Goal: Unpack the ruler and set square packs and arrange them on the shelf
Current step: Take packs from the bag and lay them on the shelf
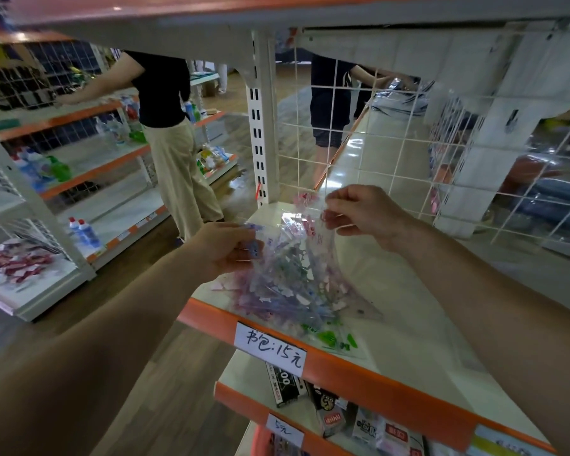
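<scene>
A clear plastic bag (297,258) holding several ruler and set square packs stands on the white shelf (408,330) with an orange front edge. My left hand (226,246) grips the bag's upper left side. My right hand (359,212) pinches the bag's top right corner near its opening. The packs inside are clear with pink, purple and green prints. One set square pack (359,307) lies flat on the shelf under the bag, and a green-printed pack (336,340) lies near the front edge.
A white wire grid (392,143) backs the shelf, and an upright post (259,126) stands at its left corner. A handwritten price label (270,347) sticks on the orange edge. The lower shelf (343,419) holds small packets. Two people stand in the aisles behind.
</scene>
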Action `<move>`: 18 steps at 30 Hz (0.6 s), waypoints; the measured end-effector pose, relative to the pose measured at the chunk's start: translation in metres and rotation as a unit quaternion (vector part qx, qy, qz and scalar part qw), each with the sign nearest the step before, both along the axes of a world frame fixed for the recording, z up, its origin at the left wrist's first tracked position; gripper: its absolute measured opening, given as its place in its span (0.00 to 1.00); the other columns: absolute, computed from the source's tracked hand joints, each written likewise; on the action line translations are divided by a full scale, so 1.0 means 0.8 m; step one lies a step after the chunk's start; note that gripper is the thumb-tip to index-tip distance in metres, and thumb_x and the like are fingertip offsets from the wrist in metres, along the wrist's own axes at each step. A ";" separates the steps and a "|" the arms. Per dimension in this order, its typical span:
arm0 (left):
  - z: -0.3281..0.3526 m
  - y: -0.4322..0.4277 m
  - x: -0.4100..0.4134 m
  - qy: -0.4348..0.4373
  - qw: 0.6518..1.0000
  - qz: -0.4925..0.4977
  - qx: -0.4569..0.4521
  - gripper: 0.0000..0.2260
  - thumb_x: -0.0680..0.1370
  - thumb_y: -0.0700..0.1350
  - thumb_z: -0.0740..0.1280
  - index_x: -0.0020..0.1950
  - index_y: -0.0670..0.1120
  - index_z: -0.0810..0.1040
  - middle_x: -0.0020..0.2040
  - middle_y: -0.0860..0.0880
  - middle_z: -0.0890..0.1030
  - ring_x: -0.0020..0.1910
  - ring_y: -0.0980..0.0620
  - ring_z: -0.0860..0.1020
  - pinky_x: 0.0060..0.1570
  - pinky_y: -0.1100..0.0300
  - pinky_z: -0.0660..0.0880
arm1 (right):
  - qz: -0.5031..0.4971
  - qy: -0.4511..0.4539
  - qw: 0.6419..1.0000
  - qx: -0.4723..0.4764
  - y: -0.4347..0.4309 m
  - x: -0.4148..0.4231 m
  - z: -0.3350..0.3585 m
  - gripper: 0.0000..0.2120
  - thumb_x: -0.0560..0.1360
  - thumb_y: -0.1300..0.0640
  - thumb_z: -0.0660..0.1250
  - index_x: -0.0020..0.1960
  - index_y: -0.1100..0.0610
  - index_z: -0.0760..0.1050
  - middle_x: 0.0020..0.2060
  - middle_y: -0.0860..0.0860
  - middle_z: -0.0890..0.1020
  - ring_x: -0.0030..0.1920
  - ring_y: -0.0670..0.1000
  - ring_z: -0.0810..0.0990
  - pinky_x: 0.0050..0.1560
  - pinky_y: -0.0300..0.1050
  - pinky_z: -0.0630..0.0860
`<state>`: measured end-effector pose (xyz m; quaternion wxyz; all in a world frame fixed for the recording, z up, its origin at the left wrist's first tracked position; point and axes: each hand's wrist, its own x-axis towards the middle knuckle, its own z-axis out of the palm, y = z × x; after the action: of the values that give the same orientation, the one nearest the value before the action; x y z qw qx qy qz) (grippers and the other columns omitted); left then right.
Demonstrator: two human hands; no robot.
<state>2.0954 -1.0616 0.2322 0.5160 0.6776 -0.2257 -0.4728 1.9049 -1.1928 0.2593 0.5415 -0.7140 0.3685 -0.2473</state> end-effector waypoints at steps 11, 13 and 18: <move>0.026 -0.013 -0.003 0.038 0.995 -0.076 -0.058 0.08 0.80 0.43 0.61 0.50 0.44 0.79 0.46 0.46 0.83 0.44 0.50 0.81 0.50 0.53 0.76 | 0.052 -0.043 0.997 -0.043 0.025 0.047 0.014 0.04 0.77 0.63 0.66 0.51 0.62 0.77 0.37 0.53 0.83 0.32 0.46 0.83 0.33 0.38 0.79; 0.026 -0.006 0.004 0.067 0.994 -0.059 -0.068 0.08 0.80 0.43 0.60 0.49 0.44 0.78 0.41 0.48 0.83 0.40 0.51 0.82 0.48 0.54 0.77 | 0.079 -0.020 0.996 -0.032 0.029 0.061 0.008 0.02 0.77 0.62 0.65 0.49 0.61 0.76 0.38 0.55 0.83 0.34 0.47 0.83 0.33 0.38 0.78; 0.021 0.018 0.036 0.061 0.992 0.098 -0.058 0.08 0.80 0.37 0.58 0.44 0.40 0.75 0.34 0.45 0.76 0.27 0.51 0.79 0.39 0.55 0.79 | 0.172 0.155 0.942 -0.244 0.047 0.093 -0.016 0.12 0.76 0.58 0.66 0.58 0.59 0.78 0.50 0.53 0.82 0.49 0.51 0.80 0.50 0.45 0.75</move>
<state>2.1238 -1.0469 0.2493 0.6112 0.6353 -0.1539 -0.4463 1.9794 -1.1552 0.2463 0.3213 -0.9061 0.2481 -0.1190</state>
